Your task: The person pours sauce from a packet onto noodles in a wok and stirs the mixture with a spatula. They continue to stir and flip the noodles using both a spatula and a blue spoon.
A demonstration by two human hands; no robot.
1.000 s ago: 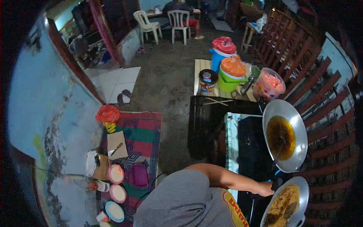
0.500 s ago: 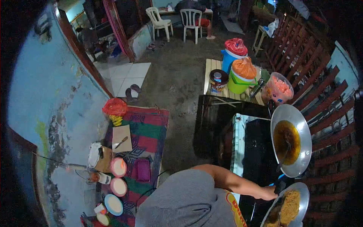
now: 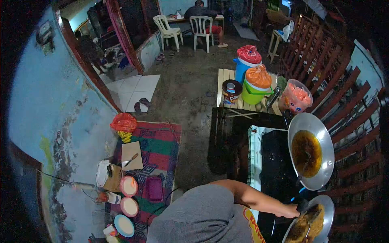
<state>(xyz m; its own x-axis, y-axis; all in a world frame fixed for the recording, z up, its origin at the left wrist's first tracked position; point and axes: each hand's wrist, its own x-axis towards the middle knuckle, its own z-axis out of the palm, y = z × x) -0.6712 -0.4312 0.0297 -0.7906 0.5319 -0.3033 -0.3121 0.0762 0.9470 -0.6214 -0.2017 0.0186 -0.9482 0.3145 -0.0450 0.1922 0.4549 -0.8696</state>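
Observation:
My left hand point(image 3: 289, 211) reaches out from the grey shirt and is closed around the dark handle of the lower wok point(image 3: 328, 210). Brown, crumbly food point(image 3: 316, 222) lies in that wok, cut off by the bottom edge of the view. A thin utensil point(image 3: 308, 231) stands in the food, its lower end out of view. My right hand does not show. Just above, a larger wok point(image 3: 326, 141) holds dark golden oil point(image 3: 302, 150) with a ladle point(image 3: 301, 175) resting in it.
Slatted table point(image 3: 221, 87) holds tubs and a clear bucket point(image 3: 296, 97). A wooden fence point(image 3: 344, 93) runs along the right. On the left, a striped mat point(image 3: 158, 139) carries bowls, a purple tray point(image 3: 154, 188) and a knife point(image 3: 131, 159) on a board. A person point(image 3: 200, 11) sits at the back.
The view has shifted slightly. In the lower wok the food and the utensil have changed position, with the food spread differently. My left hand stays at the handle.

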